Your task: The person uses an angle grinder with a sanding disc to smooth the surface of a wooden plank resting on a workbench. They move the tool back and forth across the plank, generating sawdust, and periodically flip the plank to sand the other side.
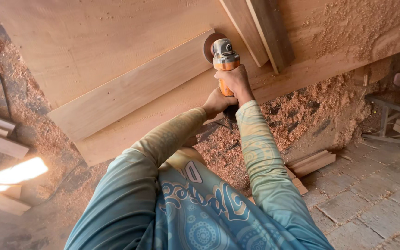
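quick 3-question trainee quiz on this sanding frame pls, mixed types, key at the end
1. True or false: both hands grip the orange angle grinder.
2. The grinder's disc meets: A) the end of the long plank; B) the stone floor; C) a metal pipe.
3. Fill in: the loose stuff heaped on the ground below the work is ____.

Key:
1. True: the right hand wraps the body and the left hand holds the rear.
2. A
3. Sawdust

Warm, even daylight, sharp through the middle.
A blown-out glare patch sits at the left edge; soft shadows; wide-lens bending at the corners.
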